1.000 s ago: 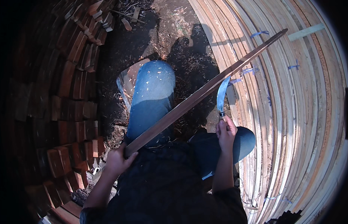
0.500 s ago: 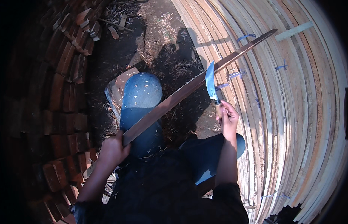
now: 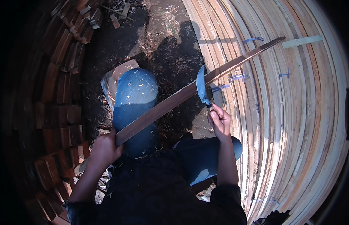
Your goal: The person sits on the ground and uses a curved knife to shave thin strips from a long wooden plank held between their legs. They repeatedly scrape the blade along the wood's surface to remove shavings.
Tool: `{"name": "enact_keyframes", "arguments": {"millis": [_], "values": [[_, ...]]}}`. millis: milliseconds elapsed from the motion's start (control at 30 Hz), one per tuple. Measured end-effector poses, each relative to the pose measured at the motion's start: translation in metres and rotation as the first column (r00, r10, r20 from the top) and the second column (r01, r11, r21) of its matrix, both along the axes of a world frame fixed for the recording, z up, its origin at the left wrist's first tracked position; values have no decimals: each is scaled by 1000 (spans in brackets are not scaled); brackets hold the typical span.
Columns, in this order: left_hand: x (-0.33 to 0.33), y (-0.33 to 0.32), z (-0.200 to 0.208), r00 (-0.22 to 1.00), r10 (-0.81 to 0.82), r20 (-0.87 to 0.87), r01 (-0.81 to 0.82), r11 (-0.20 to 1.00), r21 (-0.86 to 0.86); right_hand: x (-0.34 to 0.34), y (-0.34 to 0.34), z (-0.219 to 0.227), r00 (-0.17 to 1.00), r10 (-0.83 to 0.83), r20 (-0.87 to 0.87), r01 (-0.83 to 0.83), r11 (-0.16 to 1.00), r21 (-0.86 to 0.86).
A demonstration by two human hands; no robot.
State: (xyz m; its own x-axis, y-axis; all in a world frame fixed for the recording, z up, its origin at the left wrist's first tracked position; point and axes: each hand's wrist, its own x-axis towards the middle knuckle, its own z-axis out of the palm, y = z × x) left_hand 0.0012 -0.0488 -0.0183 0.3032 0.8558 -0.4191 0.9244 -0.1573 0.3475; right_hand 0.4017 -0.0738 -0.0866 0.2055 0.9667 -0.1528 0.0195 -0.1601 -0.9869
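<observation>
My left hand (image 3: 104,148) grips the near end of a long thin wooden slat (image 3: 189,91) that runs diagonally up to the right over my knees in blue trousers. My right hand (image 3: 220,120) is closed on the handle of a curved knife (image 3: 201,87). The blade stands upright and its edge rests against the middle of the slat. The slat's far end reaches over the stacked slats on the right.
A large stack of pale wooden slats (image 3: 294,123) with blue ties fills the right side. A dark pile of bricks (image 3: 58,101) rises on the left. Wood shavings and scraps lie on the dirt ground (image 3: 163,41) ahead.
The knife has travelled along the slat toward me and stands more upright. The slat's near end and my left hand have lifted slightly.
</observation>
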Motion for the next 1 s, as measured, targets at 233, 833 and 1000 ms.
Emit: {"name": "enact_keyframes", "arguments": {"millis": [233,833,1000], "values": [[4,7,3,1000,17,-18,-18,998,-57,8,3,-3,992,5,125,-13,998,58],[8,0,-4,998,14,-60,-15,1000,-8,19,3,-5,969,-174,-177,186,981,53],[7,1,-4,996,-6,-89,6,1000,-2,24,5,-4,998,-18,64,9,991,136]]}}
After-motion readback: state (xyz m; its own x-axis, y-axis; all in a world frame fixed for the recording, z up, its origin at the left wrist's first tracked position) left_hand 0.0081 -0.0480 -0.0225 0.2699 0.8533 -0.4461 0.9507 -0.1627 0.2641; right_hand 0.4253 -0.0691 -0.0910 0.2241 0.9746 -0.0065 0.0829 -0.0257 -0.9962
